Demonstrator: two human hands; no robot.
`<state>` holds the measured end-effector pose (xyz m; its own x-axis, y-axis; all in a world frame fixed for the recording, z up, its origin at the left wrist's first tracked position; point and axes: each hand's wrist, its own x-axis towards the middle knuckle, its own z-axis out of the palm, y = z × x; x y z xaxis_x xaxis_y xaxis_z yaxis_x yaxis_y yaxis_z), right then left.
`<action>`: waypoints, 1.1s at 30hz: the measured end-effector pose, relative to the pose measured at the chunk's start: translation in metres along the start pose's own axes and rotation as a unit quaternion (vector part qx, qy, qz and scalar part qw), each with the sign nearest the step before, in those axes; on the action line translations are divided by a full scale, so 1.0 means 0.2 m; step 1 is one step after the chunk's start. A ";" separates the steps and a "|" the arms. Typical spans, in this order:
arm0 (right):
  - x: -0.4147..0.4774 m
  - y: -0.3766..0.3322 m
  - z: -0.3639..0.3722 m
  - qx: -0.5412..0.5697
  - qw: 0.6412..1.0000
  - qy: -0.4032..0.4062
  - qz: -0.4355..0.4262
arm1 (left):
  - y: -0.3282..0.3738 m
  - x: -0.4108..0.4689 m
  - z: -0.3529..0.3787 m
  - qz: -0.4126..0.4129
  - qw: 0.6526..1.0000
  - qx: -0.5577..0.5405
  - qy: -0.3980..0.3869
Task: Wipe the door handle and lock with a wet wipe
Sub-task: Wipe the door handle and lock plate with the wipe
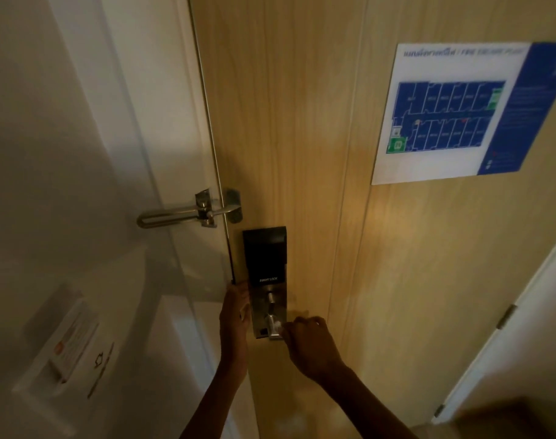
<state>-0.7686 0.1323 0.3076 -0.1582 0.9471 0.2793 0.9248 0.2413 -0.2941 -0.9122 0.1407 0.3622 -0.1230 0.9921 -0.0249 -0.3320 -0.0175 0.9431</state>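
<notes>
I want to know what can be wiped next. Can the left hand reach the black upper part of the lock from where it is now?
Probably yes. The left hand rests at the door edge beside the lock, just below its black upper part. Nothing lies between them; the swing bar guard sits higher, off that path.

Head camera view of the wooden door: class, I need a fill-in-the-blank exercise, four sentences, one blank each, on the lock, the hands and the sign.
1. The black and silver smart lock plate is mounted on the pale ____ door.
2. The right hand is at the silver metal ____ low on that plate.
3. The left hand rests against the plate's ____ edge.
4. The blue and white fire escape plan sign hangs ____ the lock.

Missing words: wooden; handle; left; above
</notes>
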 end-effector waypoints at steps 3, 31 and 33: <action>0.02 0.03 0.01 0.051 0.997 0.051 -0.002 | 0.01 0.01 0.01 -0.006 1.000 -0.023 0.017; 0.02 0.45 -0.15 0.308 0.951 -0.001 0.019 | 0.03 -0.02 -0.03 0.014 0.997 -0.058 -0.038; -0.01 0.49 -0.14 0.341 0.938 0.010 0.057 | 0.02 -0.01 -0.03 0.011 0.997 -0.065 -0.041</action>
<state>-0.6679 0.1491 0.3033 -0.0598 0.9723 0.2260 0.4975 0.2252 -0.8377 -0.9196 0.1372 0.3642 -0.0569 0.9980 0.0266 -0.4499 -0.0494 0.8917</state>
